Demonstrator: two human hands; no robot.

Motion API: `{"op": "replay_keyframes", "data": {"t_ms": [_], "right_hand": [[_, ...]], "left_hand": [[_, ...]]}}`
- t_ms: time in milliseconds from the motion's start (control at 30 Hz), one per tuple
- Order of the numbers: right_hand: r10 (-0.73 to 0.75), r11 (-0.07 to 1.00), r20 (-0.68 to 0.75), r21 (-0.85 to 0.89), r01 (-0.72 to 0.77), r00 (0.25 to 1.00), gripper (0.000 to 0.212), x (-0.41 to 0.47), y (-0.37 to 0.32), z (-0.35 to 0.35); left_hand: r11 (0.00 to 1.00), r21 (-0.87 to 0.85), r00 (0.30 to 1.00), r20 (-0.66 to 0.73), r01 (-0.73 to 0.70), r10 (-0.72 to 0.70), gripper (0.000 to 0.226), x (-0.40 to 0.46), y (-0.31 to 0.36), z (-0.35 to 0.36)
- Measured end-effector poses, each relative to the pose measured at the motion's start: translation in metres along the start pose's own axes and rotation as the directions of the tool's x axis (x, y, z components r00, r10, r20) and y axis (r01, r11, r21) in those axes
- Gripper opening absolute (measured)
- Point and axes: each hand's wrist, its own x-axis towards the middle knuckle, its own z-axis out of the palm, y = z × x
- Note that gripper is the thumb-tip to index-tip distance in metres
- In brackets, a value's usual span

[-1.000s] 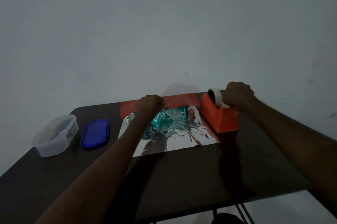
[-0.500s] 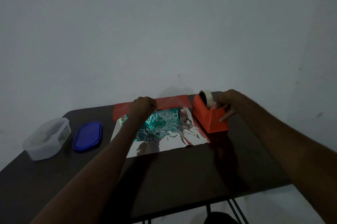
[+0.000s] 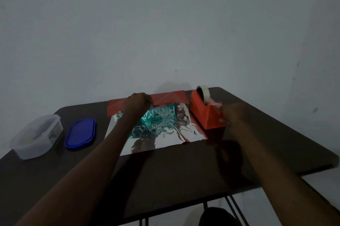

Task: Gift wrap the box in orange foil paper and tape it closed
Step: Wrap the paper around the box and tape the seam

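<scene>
A teal box (image 3: 161,114) printed "PREM" lies on the orange foil paper (image 3: 165,139), whose silver side faces up. The paper's orange far edge (image 3: 171,96) is folded up against the box. My left hand (image 3: 138,103) rests curled on the box's far left part and holds that orange edge there. An orange tape dispenser (image 3: 204,113) with a pale tape roll (image 3: 203,91) stands right of the paper. My right hand (image 3: 231,115) is at the dispenser's near end, pinching the tape strip (image 3: 215,105) by the cutter.
On the dark table (image 3: 184,170), a clear plastic container (image 3: 36,135) and its blue lid (image 3: 81,132) lie at the left. The table's right corner and front edge are near my right arm. A plain wall rises just behind the table.
My right hand has moved from beside the tape roll towards me to the dispenser's near end, taking the tape strip. My left hand has stayed on the box.
</scene>
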Motion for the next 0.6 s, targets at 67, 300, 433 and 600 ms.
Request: {"op": "replay_keyframes", "data": {"t_ms": [67,300,433,600], "right_hand": [[0.02,0.996,-0.022,0.09,-0.018,1.0,0.025,-0.003,0.012,0.002],[0.162,0.924,-0.044,0.356,-0.136,0.986,0.016,-0.023,0.027,0.019],[0.163,0.903,0.001,0.402,-0.149,0.987,0.01,-0.036,0.029,0.02],[0.05,0.893,0.122,0.438,-0.099,0.991,0.014,-0.055,0.015,0.031]], "left_hand": [[1.0,-0.005,1.0,-0.001,-0.003,0.003,0.013,0.0,-0.001,0.0],[0.999,-0.044,1.0,-0.001,0.017,-0.017,0.013,0.0,-0.004,0.003],[0.999,-0.054,1.0,-0.002,0.009,-0.009,0.012,0.001,-0.004,0.003],[0.997,-0.079,1.0,0.003,0.015,-0.015,0.011,0.0,-0.009,0.005]]}}
